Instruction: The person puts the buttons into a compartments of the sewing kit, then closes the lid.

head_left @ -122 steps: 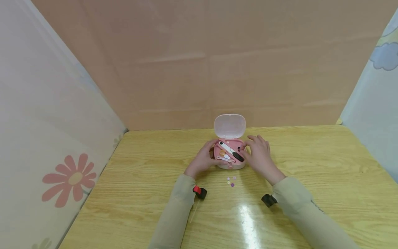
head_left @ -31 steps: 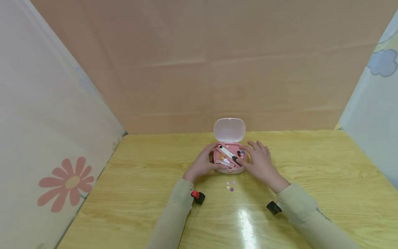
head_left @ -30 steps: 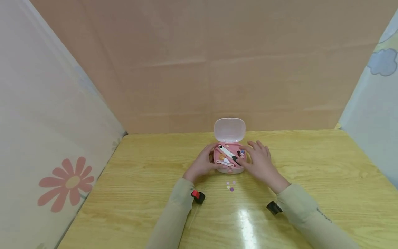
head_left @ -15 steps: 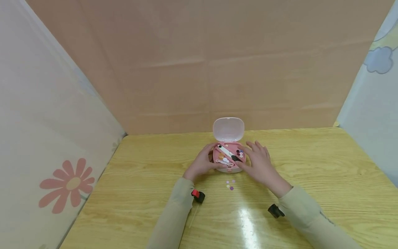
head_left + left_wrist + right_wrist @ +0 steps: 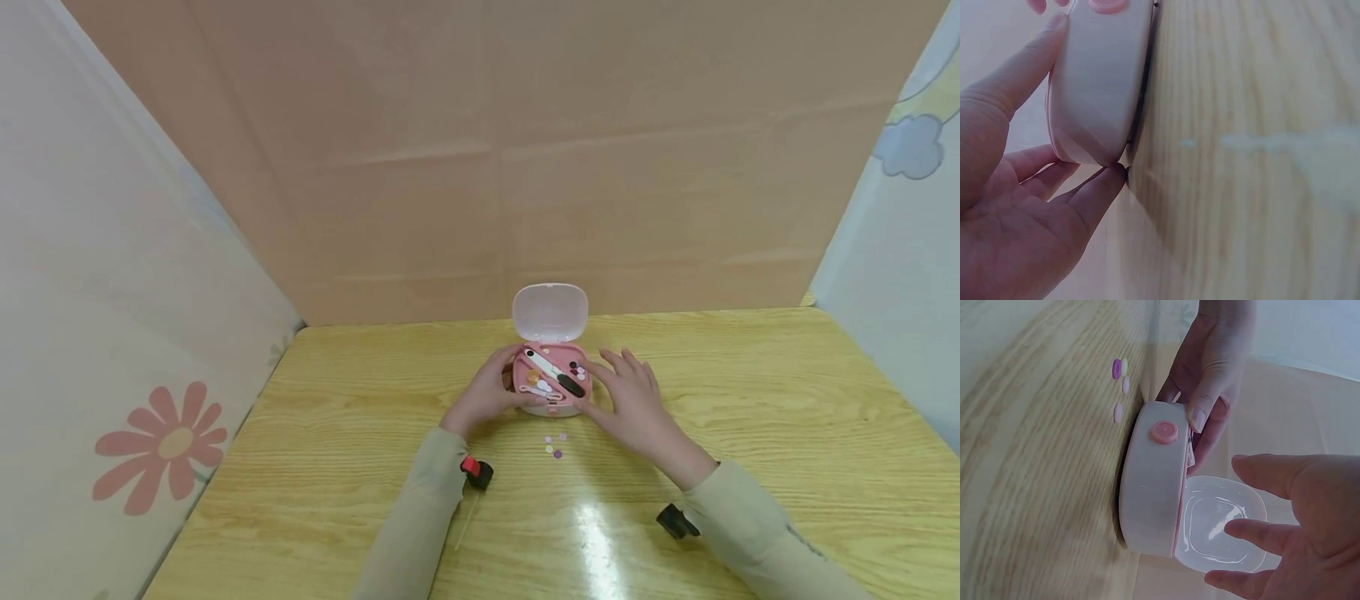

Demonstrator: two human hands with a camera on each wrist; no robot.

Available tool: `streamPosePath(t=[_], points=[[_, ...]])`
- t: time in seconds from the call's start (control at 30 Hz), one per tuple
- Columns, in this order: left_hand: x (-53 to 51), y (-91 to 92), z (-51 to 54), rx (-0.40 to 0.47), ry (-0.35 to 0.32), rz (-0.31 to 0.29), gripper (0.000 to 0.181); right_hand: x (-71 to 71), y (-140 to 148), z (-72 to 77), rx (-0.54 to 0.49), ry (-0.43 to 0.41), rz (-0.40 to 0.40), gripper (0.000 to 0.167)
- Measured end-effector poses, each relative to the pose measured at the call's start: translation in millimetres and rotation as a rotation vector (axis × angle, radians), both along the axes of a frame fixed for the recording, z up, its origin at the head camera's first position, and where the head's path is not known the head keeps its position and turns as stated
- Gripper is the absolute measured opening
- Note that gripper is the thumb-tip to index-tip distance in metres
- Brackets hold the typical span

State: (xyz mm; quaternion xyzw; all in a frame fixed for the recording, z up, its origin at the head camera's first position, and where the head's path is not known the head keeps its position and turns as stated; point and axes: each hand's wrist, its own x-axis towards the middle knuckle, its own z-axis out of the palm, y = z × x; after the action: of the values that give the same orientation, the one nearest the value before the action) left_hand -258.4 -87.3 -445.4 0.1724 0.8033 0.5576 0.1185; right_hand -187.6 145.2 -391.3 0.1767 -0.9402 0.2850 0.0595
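A small pink-and-white sewing box (image 5: 555,411) stands on the table with its clear lid (image 5: 551,312) raised. Inside, a white tool with a black end (image 5: 551,372) lies diagonally. Several buttons (image 5: 581,372) fill the right compartment; a pale looped piece (image 5: 540,392) and other small round pieces lie at front left. My left hand (image 5: 486,392) grips the box's left end, thumb at the front rim and fingers behind, as the left wrist view shows. My right hand (image 5: 633,407) hovers by the right end, fingers spread, holding nothing; the right wrist view shows its fingers (image 5: 1266,475) apart from the box.
Several loose buttons (image 5: 557,454), purple, pale pink and cream, lie on the wooden table (image 5: 360,392) in front of the box. A tan backdrop (image 5: 405,208) rises behind the table. Patterned side panels (image 5: 176,442) flank it.
My right hand has loosened from a fingertip pinch over the right compartment and drawn back rightward, uncovering buttons and the tool's black end. My left hand keeps its grip on the box.
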Motion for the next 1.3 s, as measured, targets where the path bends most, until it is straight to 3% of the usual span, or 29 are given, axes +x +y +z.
streamPosePath(t=[0.7,1.07,1.3], points=[[2.0,-0.2,3.4,0.042,0.002,-0.017,0.084,12.3,-1.4,-7.0,-0.057,0.014,0.042,0.048],[4.1,1.1,3.6,-0.026,-0.008,-0.004,0.086,21.3,-6.6,-9.9,-0.044,-0.011,0.063,0.042],[4.2,1.2,6.2,-0.015,0.004,-0.007,0.086,23.4,-7.9,-15.3,-0.018,-0.03,0.046,0.044]])
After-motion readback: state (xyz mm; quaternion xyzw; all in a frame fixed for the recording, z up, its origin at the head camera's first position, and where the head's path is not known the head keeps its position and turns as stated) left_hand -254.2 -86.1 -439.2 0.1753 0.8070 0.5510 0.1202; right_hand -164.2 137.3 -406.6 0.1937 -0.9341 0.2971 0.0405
